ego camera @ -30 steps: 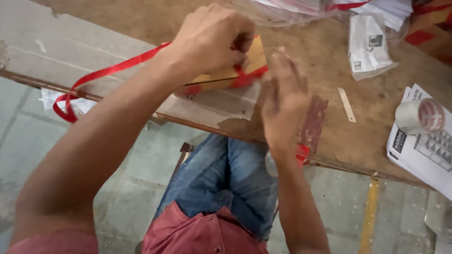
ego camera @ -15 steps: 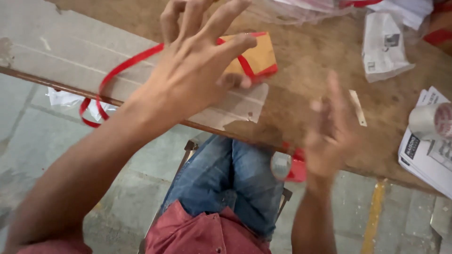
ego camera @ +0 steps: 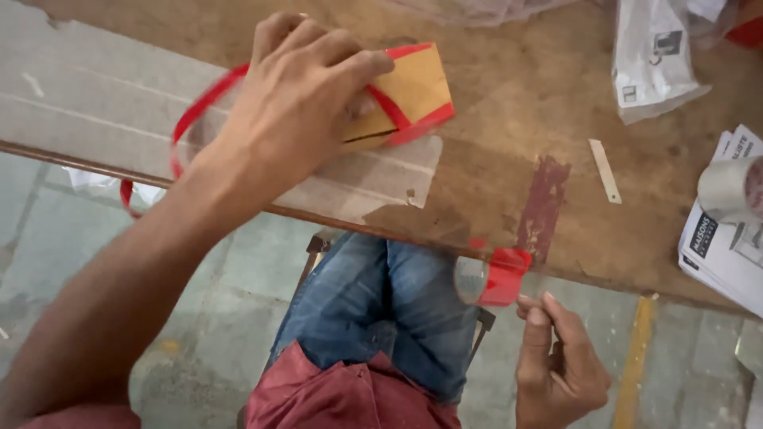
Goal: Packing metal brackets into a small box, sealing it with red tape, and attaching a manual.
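Note:
My left hand [ego camera: 298, 99] lies palm down on a small brown cardboard box [ego camera: 409, 91], fingers curled over its top. The box is wrapped with red ribbon [ego camera: 199, 107], which loops off to the left and hangs over the table edge. Under the box is a clear plastic sheet [ego camera: 381, 179]. A red tape dispenser [ego camera: 497, 276] with a grey roll sits at the front edge of the wooden table [ego camera: 509, 127]. My right hand [ego camera: 556, 369] is below the table edge, thumb and forefinger pinched at the dispenser's lower corner. No strip of tape is visible between them.
A roll of pale tape [ego camera: 735, 187] rests on printed papers [ego camera: 719, 246] at the right. A clear plastic bag [ego camera: 652, 56] lies at the back right, a small pale strip [ego camera: 604, 168] near it. My jeans-clad knees [ego camera: 381, 306] are under the table.
My left hand lifted with fingers spread, then came back down onto the box. My right hand left the tabletop and dropped below the table edge at the red dispenser.

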